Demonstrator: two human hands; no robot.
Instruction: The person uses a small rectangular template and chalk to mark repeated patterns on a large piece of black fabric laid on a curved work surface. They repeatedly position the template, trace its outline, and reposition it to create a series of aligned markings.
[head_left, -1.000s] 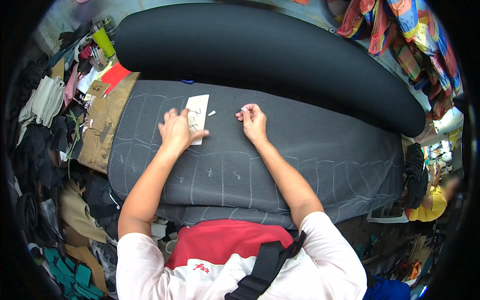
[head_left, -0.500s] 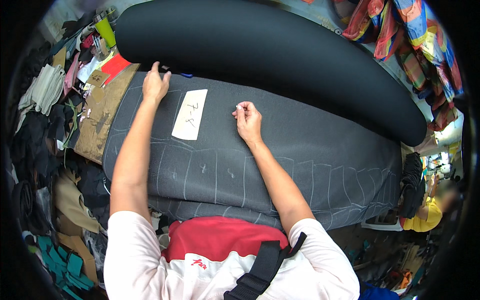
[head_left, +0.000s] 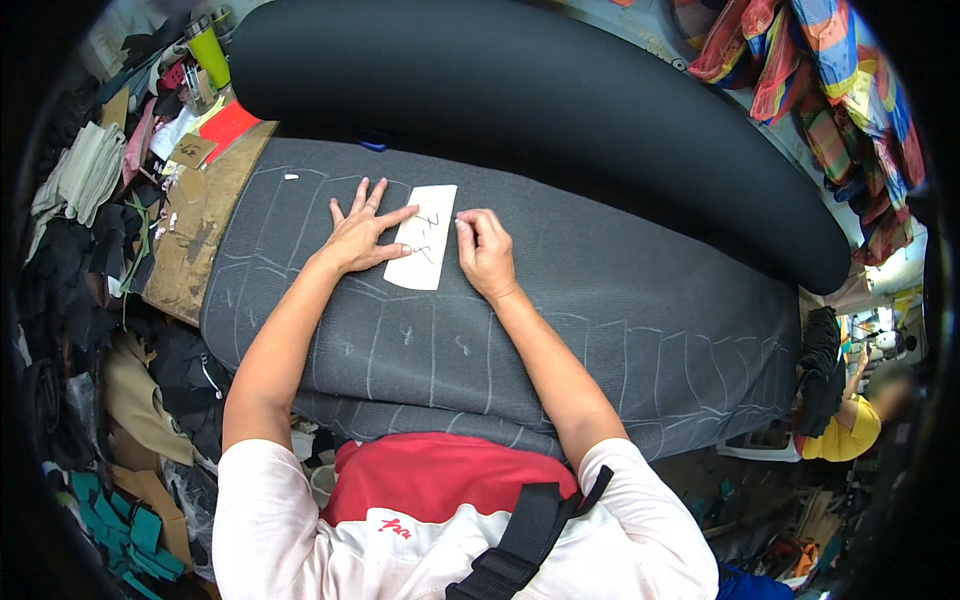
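Note:
My left hand [head_left: 358, 236] lies flat with its fingers spread. Its thumb and index finger press on the left edge of a white card pattern [head_left: 430, 262] that bears dark handwriting. Under the card is dark grey cloth [head_left: 560, 250], marked with white chalk outlines along its near and left parts. Close to the card's right edge, my right hand [head_left: 487, 255] is closed in a pinch on a small piece of chalk, mostly hidden by the fingers. A small white piece [head_left: 291, 177] lies on the cloth at the far left.
A thick black fabric roll [head_left: 540, 110] lies across the far side, with a small blue object [head_left: 373, 142] beside it. Wooden tabletop [head_left: 185, 265], red paper [head_left: 228, 128] and a green tumbler [head_left: 207, 50] are at left. A person in yellow [head_left: 845, 432] sits at far right.
My left hand has come back from beside the roll onto the card. The card has shifted right, nearer my right hand. The small white piece at the far left now shows.

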